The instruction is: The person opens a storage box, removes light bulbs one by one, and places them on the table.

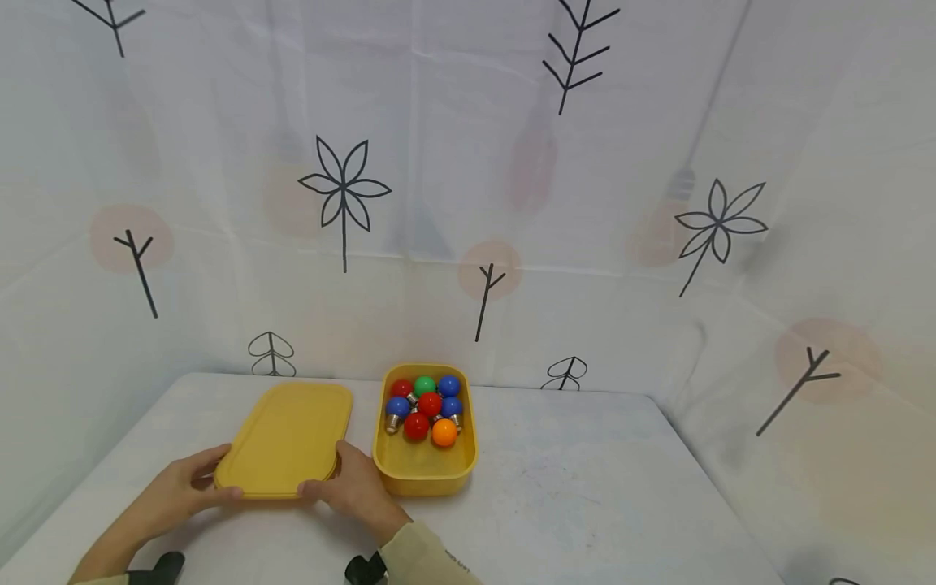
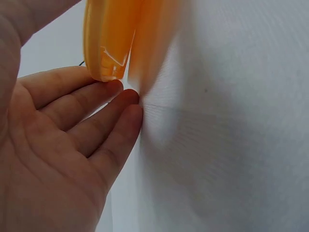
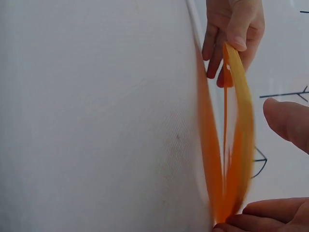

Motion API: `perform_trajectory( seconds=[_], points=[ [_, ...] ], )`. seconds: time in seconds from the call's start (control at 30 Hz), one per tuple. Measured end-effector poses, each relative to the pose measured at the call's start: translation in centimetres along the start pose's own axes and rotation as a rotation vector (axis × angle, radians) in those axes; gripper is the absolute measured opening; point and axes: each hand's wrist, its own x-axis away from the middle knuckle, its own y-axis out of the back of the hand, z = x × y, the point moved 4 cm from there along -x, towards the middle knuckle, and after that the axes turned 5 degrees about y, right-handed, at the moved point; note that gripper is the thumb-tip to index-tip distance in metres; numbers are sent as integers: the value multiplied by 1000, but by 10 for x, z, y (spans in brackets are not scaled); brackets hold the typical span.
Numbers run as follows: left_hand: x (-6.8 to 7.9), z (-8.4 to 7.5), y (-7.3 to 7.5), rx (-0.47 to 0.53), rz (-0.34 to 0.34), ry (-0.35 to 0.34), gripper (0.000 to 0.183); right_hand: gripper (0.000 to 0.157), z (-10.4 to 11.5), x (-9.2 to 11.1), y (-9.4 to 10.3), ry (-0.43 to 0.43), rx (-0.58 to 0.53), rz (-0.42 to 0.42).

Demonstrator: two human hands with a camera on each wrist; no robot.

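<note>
A yellow rectangular lid (image 1: 288, 439) with rounded corners lies low over the left of the table, tilted in the right wrist view. The left hand (image 1: 175, 491) pinches its near left corner, thumb on the edge and fingers underneath. In the left wrist view, the fingers of this hand (image 2: 72, 121) reach straight to the lid (image 2: 108, 43). At the near right corner is the right hand (image 1: 354, 487), its fingers touching the edge. Its thumb (image 3: 289, 123) stands apart from the lid in the right wrist view.
Right of the lid stands a yellow container (image 1: 424, 483), close by the right hand. Several coloured light bulbs lie in it, among them a red bulb (image 1: 417, 426) and an orange bulb (image 1: 444, 433). A patterned white cloth (image 1: 439, 309) hangs behind the white table (image 1: 585, 487).
</note>
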Motion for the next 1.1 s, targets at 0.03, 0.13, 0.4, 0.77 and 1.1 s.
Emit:
perform_trajectory(
  seconds=[0.03, 0.13, 0.4, 0.77, 1.1],
  points=[
    [-1, 0, 0, -6, 4, 8, 91, 84, 0, 0, 0, -2, 5, 4],
    [-3, 2, 0, -16, 11, 50, 95, 84, -1, -1, 1, -8, 18, 14],
    [-4, 2, -2, -16, 23, 88, 99, 84, -4, -2, 0, -26, 26, 28],
    [0, -4, 2, 9, -55, -12, 87, 79, 8, 8, 7, 48, 25, 28],
    [7, -28, -6, -22, -130, -58, 85, 67, 24, 23, 37, 192, 24, 62]
  ],
)
